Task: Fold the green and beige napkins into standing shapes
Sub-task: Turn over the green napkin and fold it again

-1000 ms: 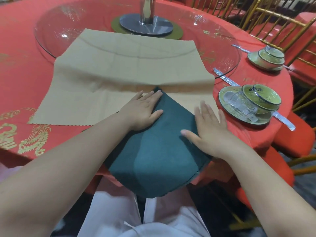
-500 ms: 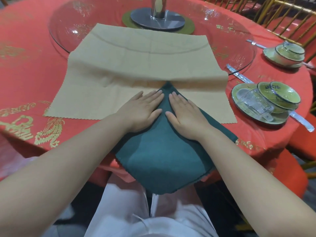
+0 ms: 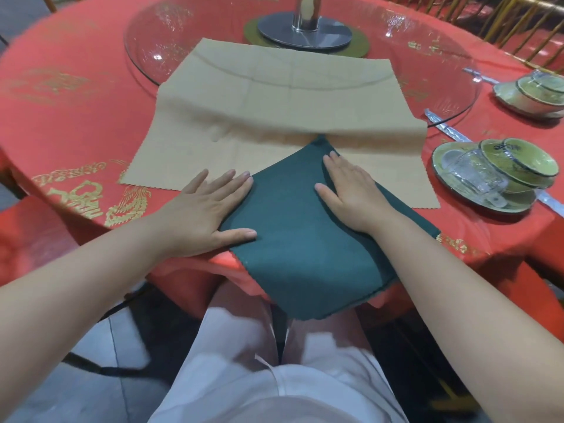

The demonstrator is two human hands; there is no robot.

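Fingers (image 3: 241, 182) straight, holding nothing: left hand (image 3: 210, 209) and right hand (image 3: 351, 193) press the green napkin (image 3: 299, 248) flat at the table (image 3: 76, 111) edge, overlapping the beige napkin (image 3: 274, 99). Best now: smooth outward, firm pressure, edges matched.

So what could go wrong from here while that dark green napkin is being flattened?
The dark green cloth napkin hangs over the red table's edge; if the left hand and right hand lift together, it may slide into the lap. It overlaps the flat beige cloth napkin, so smoothing strokes could rumple that one. The clear glass cup lying on the green plate sits near the right forearm and might get knocked.
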